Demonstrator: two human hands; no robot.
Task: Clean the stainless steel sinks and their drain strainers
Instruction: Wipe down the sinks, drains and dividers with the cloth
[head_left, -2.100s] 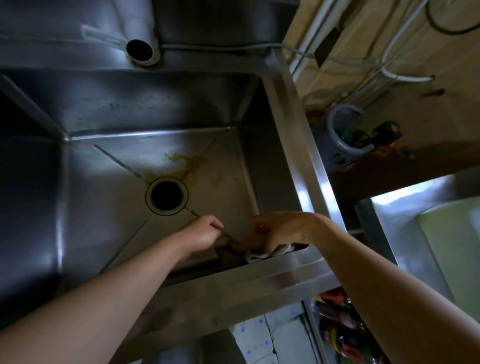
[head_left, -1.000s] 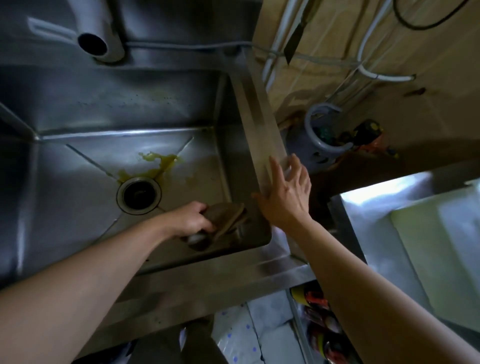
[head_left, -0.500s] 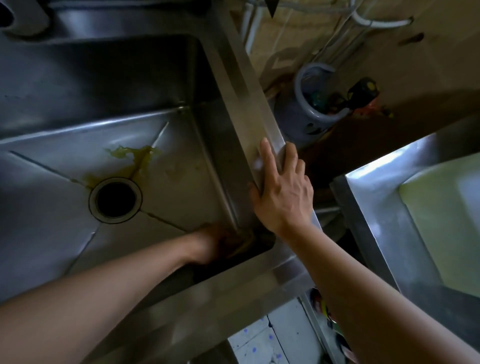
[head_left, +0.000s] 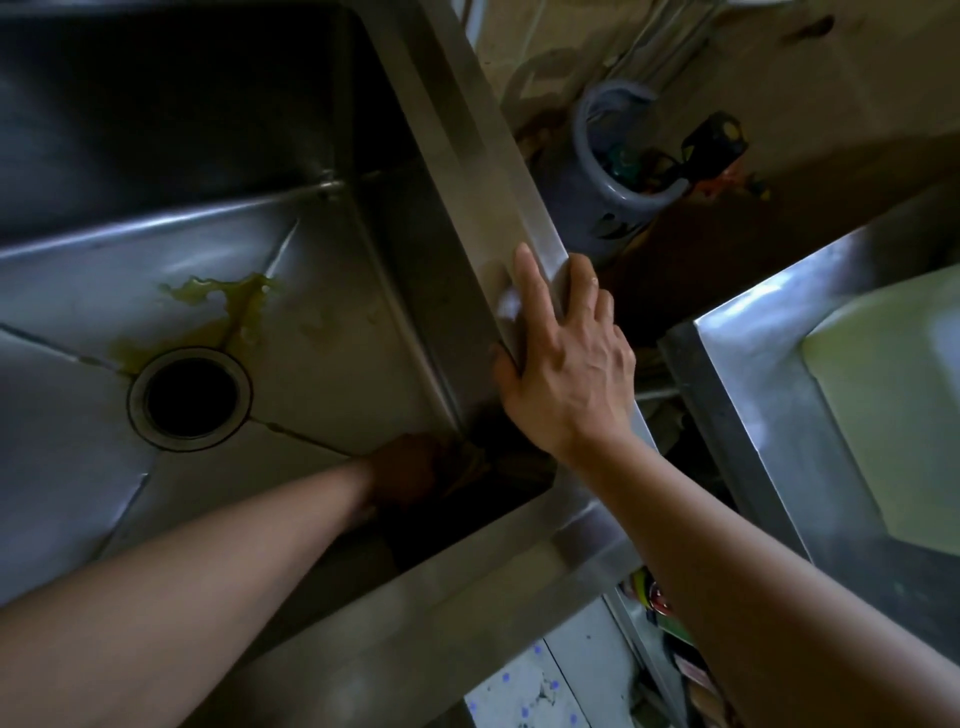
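The yellow stain (head_left: 223, 306) beside the drain (head_left: 189, 397) is found at ten o'clock from the nearer left hand (head_left: 410, 470), its grip hidden in shadow, while the sink (head_left: 467, 171) rim is pressed by the flat, straight-fingered right hand (head_left: 566, 364).

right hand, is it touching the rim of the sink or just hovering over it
Touching. The head view shows the right hand lying flat on the sink's right rim, fingers straight along the steel and thumb against its inner edge, with no gap visible.
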